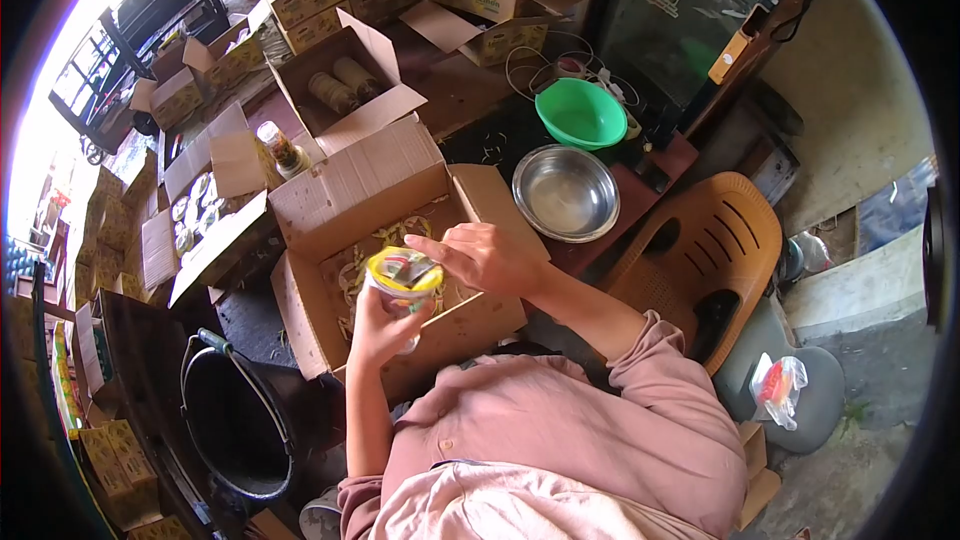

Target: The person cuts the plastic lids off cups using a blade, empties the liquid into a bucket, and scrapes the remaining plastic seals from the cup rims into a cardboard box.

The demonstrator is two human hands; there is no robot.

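Observation:
My left hand (376, 332) is wrapped round a plastic cup (408, 290) with a bright yellow rim, held tilted over the open cardboard box (355, 185). A small dark and silvery piece, perhaps a packet, shows at the cup's top. My right hand (492, 258) is just above and to the right of the cup, index finger reaching to its rim and the other fingers curled in. Whatever those fingers may hold is hidden. Thin yellowish curled strips (405, 230) lie scattered on the bottom of the box.
Behind the box stand a steel bowl (566, 193), a green basin (580, 112) and an open carton (340, 80) holding two containers. A black bucket (235, 420) is at left, an orange plastic chair (700, 260) at right. A filled jar (280, 148) stands by the box.

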